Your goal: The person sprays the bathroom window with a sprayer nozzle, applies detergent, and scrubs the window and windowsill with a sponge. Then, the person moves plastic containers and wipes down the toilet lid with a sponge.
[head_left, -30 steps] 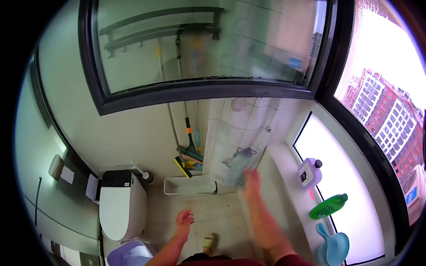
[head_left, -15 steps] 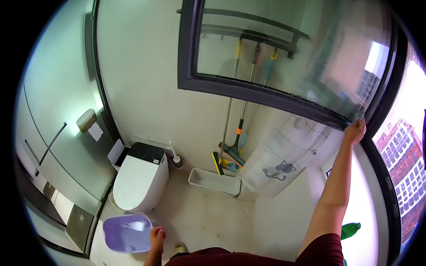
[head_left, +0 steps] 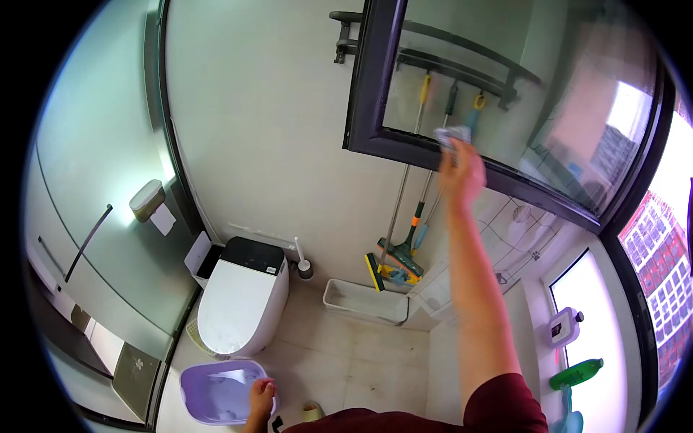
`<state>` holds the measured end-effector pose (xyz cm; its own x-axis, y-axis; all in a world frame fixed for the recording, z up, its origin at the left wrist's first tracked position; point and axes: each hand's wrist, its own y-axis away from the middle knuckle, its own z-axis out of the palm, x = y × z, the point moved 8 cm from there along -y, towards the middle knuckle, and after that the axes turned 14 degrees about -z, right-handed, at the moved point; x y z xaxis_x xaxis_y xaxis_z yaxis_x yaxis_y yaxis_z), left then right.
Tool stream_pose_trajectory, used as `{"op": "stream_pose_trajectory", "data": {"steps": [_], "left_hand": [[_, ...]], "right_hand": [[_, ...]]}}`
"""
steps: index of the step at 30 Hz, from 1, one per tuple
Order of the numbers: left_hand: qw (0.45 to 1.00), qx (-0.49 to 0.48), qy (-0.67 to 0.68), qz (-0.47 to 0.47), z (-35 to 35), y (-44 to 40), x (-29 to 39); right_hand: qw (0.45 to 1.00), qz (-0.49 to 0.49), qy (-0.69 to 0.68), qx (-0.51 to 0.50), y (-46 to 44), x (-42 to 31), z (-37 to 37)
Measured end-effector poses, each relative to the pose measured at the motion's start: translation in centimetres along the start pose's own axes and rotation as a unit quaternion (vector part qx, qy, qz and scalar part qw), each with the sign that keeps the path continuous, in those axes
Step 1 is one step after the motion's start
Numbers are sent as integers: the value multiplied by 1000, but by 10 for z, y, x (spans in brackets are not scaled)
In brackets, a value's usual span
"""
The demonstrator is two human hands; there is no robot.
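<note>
My right hand [head_left: 464,172] is raised at the lower edge of the dark-framed window sash [head_left: 426,153]. Its fingers are closed on a crumpled greyish cloth [head_left: 453,136], which lies against the lower part of the glass, left of the sash's middle. Hand and cloth are slightly blurred. My left hand [head_left: 263,393] is low, over the right rim of a purple basin [head_left: 189,393]. Its fingers are curled, and nothing can be made out in them.
A toilet [head_left: 242,307] stands left of a long white trough [head_left: 367,307]. Mops and a squeegee [head_left: 401,258] lean at the wall. A purple bottle [head_left: 563,328], a green bottle [head_left: 576,374] and a blue scoop [head_left: 569,415] are on the right ledge.
The view has swung left since the first frame. My right hand rose to the sash's lower right corner, then moved left along its lower edge with the cloth. My left hand is now beside the basin.
</note>
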<state>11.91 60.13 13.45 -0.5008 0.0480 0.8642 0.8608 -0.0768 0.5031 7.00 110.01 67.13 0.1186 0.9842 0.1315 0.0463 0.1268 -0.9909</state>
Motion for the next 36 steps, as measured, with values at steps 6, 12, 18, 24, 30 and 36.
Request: {"op": "stream_pose_trajectory", "data": {"steps": [6, 12, 18, 24, 30, 36], "left_hand": [[998, -18, 13, 51, 5, -8, 10], [1000, -2, 9, 11, -10, -1, -31], [1000, -13, -11, 13, -11, 6, -31], [909, 17, -319, 266, 82, -41, 123], [920, -113, -101, 362, 227, -38, 411], [897, -72, 13, 437, 307, 25, 585]], "right_hand": [[990, -35, -138, -16, -14, -93, 79], [809, -343, -10, -476, 113, -91, 143], [932, 216, -62, -284, 221, 123, -11], [863, 489, -20, 125, 241, 303, -226], [871, 424, 76, 236, 202, 444, -313], [875, 410, -40, 255, 156, 466, -269]]}}
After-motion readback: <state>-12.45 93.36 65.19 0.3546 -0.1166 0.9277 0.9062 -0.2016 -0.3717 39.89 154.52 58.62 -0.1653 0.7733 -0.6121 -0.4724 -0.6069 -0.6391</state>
